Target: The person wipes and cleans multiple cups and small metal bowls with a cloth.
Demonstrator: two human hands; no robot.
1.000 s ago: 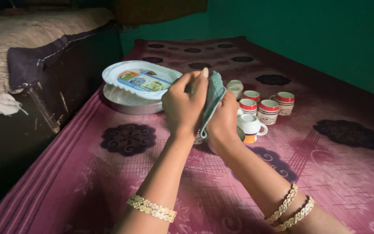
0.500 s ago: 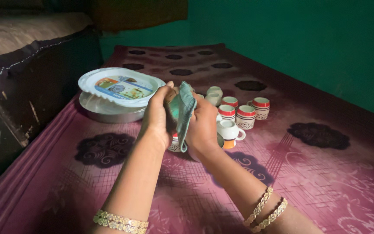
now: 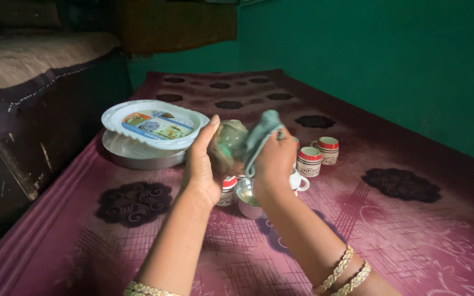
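Note:
My left hand [image 3: 204, 164] holds a small glass tumbler [image 3: 227, 143] up over the mat, mouth turned to the right. My right hand [image 3: 274, 159] grips a grey-green cloth [image 3: 259, 137] and presses it against the tumbler's mouth. Just below the hands sits a small steel bowl [image 3: 248, 198], with a red-rimmed patterned cup [image 3: 227, 189] beside it on the left and a white cup [image 3: 298, 182] on the right.
Two more red-rimmed cups [image 3: 309, 160] stand to the right on the maroon patterned mat [image 3: 138, 241]. A white printed tray [image 3: 154, 125] rests on a steel plate [image 3: 138, 156] at the left. A dark bed [image 3: 39, 104] borders the left, a green wall [image 3: 390, 71] the right.
The view has shifted, so the hands sit more central. The cloth, earlier wrapped between both hands, has pulled aside and the tumbler now shows in my left hand.

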